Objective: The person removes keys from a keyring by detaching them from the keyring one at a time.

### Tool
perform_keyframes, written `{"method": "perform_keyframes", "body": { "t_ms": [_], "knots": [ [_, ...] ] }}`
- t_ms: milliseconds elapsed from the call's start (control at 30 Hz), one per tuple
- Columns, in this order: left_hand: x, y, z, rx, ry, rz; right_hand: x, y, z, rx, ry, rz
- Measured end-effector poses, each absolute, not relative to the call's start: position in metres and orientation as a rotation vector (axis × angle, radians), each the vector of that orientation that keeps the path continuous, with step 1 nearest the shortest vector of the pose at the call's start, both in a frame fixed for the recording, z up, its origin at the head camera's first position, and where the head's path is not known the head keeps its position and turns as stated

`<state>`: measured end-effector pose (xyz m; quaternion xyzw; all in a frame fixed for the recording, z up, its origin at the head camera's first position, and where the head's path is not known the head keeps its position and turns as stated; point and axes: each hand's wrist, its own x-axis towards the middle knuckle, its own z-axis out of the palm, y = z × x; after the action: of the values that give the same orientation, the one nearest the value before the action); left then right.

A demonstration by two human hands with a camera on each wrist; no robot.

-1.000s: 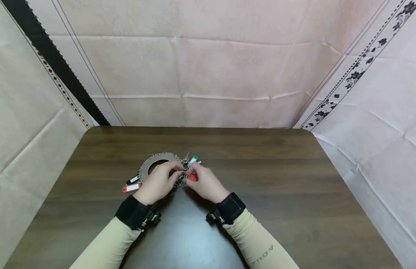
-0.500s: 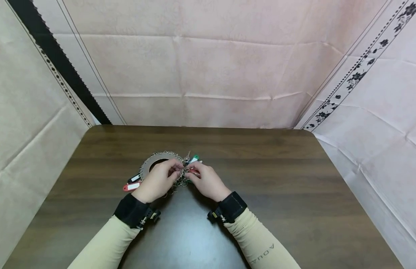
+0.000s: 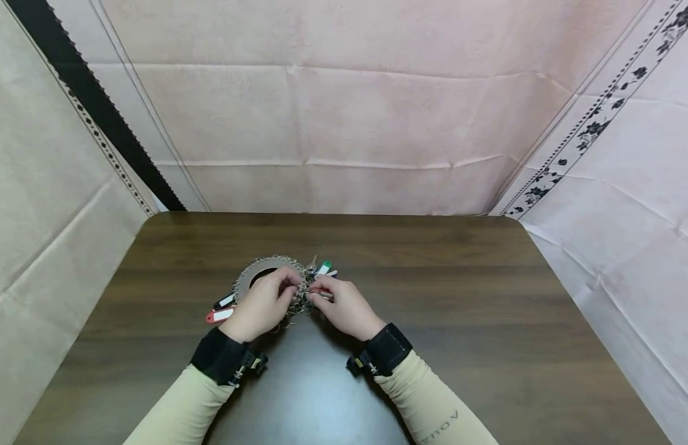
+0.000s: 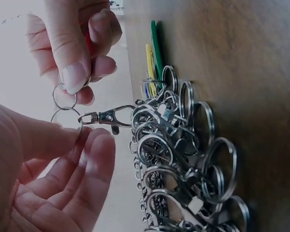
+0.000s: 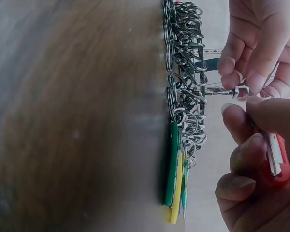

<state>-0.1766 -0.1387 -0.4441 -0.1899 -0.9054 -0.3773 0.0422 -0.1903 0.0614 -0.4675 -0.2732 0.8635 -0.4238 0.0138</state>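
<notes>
A flat grey ring [image 3: 245,281], edged with metal clasps and split rings, sits on the table under both hands. My left hand [image 3: 266,303] pinches a split ring [image 4: 67,109] between thumb and fingertips. That ring hangs on a swivel clasp [image 4: 106,116] reaching from the bunch. In my right hand [image 3: 346,306] are a red key tag [image 5: 282,179] and a silver key [image 5: 274,154], held in curled fingers. The right thumb pinches a smaller ring [image 4: 54,95], which meets the left hand's ring; whether they are linked cannot be told.
A black tag [image 3: 225,301] and a red tag [image 3: 219,316] stick out at the ring's left. Beyond the right hand lies a green tag [image 3: 324,268]; a yellow tag [image 5: 176,191] hangs beside it. The wooden table [image 3: 460,321] ends at a cloth backdrop [image 3: 349,136].
The red tag in my right hand has turned, showing a thinner red strip with metal beside it. Both hands stay close together at nearly the same spot.
</notes>
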Motion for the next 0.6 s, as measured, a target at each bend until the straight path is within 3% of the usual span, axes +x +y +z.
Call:
{"method": "perform_keyframes", "body": {
  "t_ms": [600],
  "knots": [
    [-0.1755, -0.138, -0.4446, -0.589, -2.764, -1.195, -0.1891, 0.062, -0.4635, -0.718, 2.623, -1.485]
  ]
}}
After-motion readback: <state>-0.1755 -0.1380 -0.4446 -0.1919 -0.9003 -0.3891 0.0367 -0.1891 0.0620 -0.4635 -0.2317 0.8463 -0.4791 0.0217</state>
